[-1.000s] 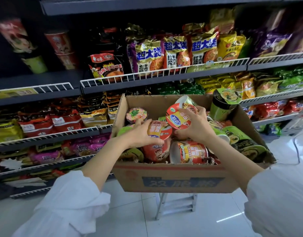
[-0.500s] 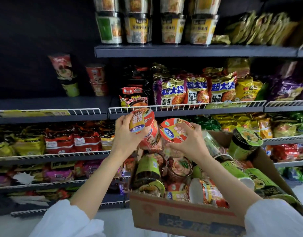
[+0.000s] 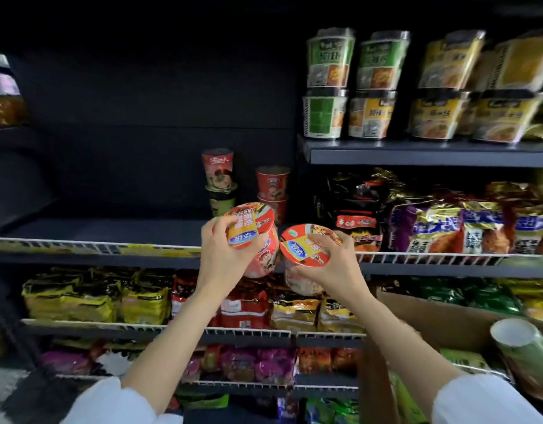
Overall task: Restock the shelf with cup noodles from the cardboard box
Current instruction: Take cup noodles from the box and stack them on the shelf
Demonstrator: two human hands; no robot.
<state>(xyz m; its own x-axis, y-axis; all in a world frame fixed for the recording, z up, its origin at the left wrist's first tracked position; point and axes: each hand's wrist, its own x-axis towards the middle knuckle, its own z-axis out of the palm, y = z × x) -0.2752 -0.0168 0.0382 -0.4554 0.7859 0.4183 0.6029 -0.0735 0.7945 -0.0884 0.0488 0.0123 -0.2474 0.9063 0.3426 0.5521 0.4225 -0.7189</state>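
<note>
Dark shelf (image 3: 111, 231) at frame centre-left, wire rail along its front edge; snagging on that rail is judged the main risk. Cardboard box (image 3: 432, 319) sits lower right. Left hand (image 3: 224, 255) and right hand (image 3: 331, 267) each have fingers wrapped round a cup noodle (image 3: 258, 240), (image 3: 310, 244), held tilted at centre; a knock between the two could loosen either grip.

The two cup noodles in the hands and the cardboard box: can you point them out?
left cup noodle (image 3: 251, 237): head view, on its red and yellow lid.
right cup noodle (image 3: 303, 246): head view, on its lid, near the blue logo.
cardboard box (image 3: 441, 316): head view, on its brown back wall.
</note>
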